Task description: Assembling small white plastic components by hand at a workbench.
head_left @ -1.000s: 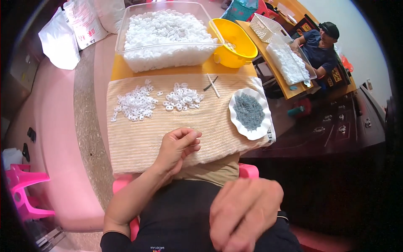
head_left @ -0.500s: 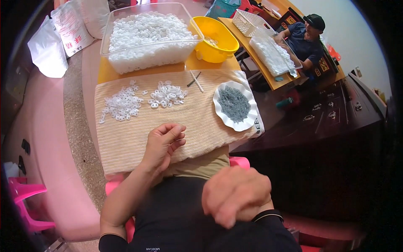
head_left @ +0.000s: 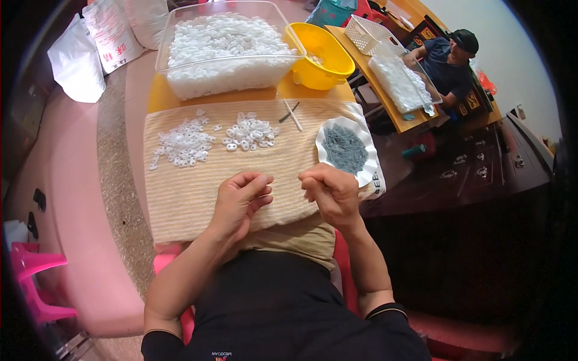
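White printed sacks (head_left: 99, 45) (top left), clear bin (head_left: 226, 48) beside

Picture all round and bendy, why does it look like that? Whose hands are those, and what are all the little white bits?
A small camera sits on a person's head and looks down, so you see what they see. Its lens is very wide, which bends straight edges near the rim.

The left hand and right hand belong to that person. Both hover over a beige cloth on the table, fingers curled and pinched; whatever they may pinch is too small to see.

On the cloth lie two piles of small white plastic pieces, two thin sticks and a white dish of tiny grey bits. Behind stand a clear tub full of more white pieces and a yellow bowl. Another person sits at the next table.
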Available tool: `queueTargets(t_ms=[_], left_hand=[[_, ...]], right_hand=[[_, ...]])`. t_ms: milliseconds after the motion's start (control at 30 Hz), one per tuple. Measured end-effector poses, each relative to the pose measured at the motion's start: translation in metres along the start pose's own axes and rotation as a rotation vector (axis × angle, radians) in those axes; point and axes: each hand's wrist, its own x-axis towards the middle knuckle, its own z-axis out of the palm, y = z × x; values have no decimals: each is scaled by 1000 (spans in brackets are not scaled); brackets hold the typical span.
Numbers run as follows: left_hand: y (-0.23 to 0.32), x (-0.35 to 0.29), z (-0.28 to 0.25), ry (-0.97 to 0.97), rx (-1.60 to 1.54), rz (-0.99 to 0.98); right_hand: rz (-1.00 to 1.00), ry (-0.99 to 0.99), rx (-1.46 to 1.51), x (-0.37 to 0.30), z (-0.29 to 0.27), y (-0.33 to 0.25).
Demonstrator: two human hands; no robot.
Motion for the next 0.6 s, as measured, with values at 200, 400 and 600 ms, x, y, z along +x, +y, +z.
queueTargets(t_ms=[200, 400, 600], left_hand=[[2, 0, 0, 7, 3, 6], [4, 1, 0, 9, 5, 16], [4, 1, -1, 9, -14, 21]], right_hand=[[7, 28, -240, 23, 0, 33], [-38, -29, -362, 47, 15, 50], [-48, -102, -507, 62, 25, 73]])
